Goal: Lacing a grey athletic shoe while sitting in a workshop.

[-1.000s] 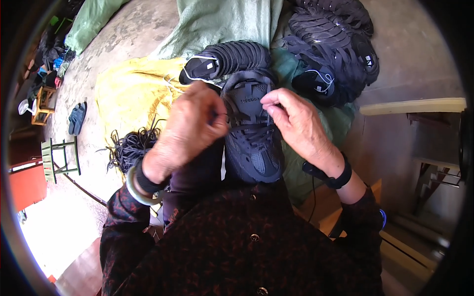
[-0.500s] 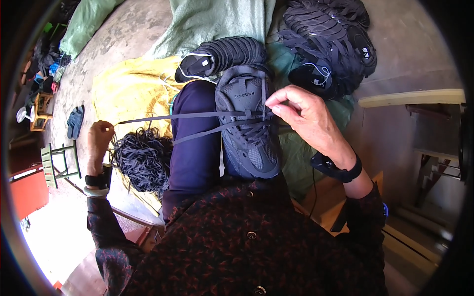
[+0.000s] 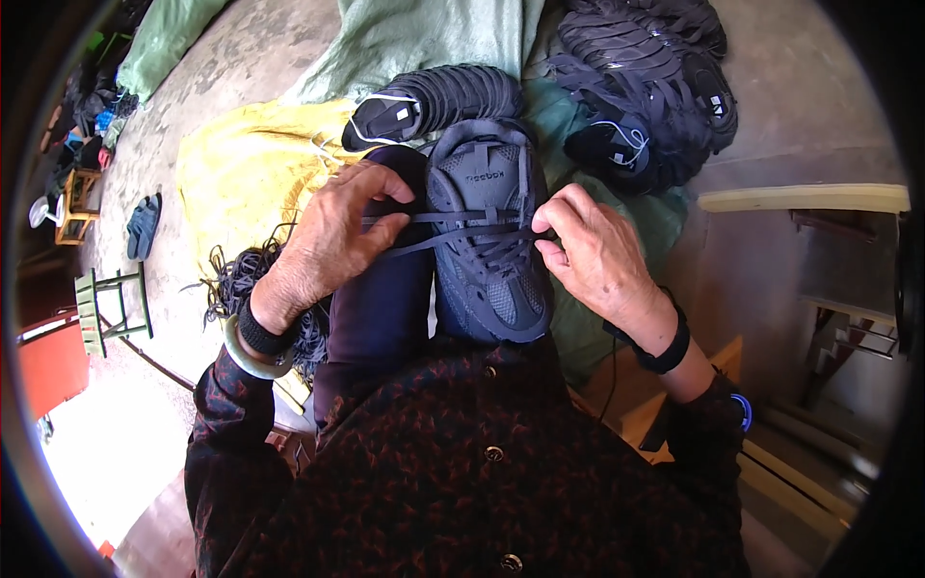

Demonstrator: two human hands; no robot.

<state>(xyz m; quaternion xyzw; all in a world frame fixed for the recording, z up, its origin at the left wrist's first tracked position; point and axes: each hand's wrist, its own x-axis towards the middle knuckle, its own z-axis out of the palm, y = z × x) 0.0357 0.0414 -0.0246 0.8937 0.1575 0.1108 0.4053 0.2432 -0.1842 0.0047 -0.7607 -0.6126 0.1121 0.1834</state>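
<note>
A dark grey shoe [image 3: 491, 303] lies in the person's lap, beside the left thigh [image 3: 381, 303], its toe toward the body and its tongue facing up. Dark laces [image 3: 496, 252] criss-cross its front, and two strands reach leftward over the thigh. The right hand [image 3: 593, 250], at the shoe's right edge, pinches a lace between its thumb and fingers. The left hand [image 3: 332, 231] is over the thigh, thumb and forefinger parted, strands showing near the gap; whether they touch it I cannot tell. A black wristband [image 3: 674, 349] circles the right wrist. Partly hidden by the left forearm is a tangled bundle of dark laces [image 3: 241, 279], by a yellow sheet [image 3: 231, 159]. Past the shoe's heel lies a row of dark shoes [image 3: 467, 96], with a pale green sheet [image 3: 424, 39] beyond. A larger pile of dark shoes [image 3: 646, 72] sits upper right. Far left are slippers [image 3: 144, 227] and a green stool [image 3: 114, 308].
</note>
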